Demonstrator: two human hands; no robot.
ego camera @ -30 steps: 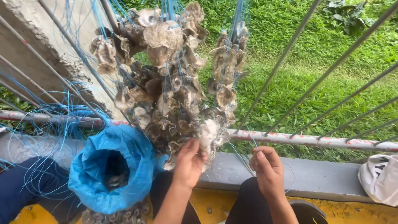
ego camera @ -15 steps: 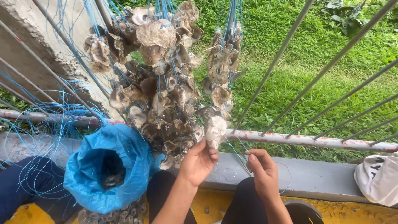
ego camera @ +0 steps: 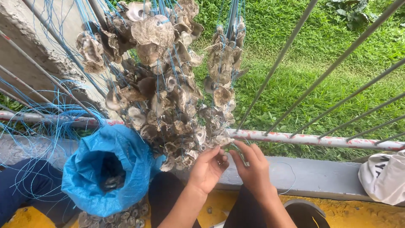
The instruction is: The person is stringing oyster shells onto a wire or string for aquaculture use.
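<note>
Oyster shell cluster (ego camera: 168, 93) hangs on blue strings (ego camera: 158, 80) at railing (ego camera: 320, 140). L hand (ego camera: 207, 168), R hand (ego camera: 252, 169): grips pinch bottom shell/string, touching. Risk: sharp edges cut fingers; strings tangle. Blue bag (ego camera: 105, 169) beside.

Strung shells (ego camera: 164, 88) hang on lines (ego camera: 50, 122) before the railing (ego camera: 320, 140), a sack (ego camera: 107, 169) below to their left, both hands (ego camera: 230, 166) beneath them, grass (ego camera: 303, 63) behind.

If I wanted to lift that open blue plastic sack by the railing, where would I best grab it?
Probably by the rolled rim of the blue plastic sack, coming from above with both hands. Its mouth gapes upward and the soft sides bulge, so the folded edge likely gives the firmest grip. Shells hang close beside it on blue strings.
</note>
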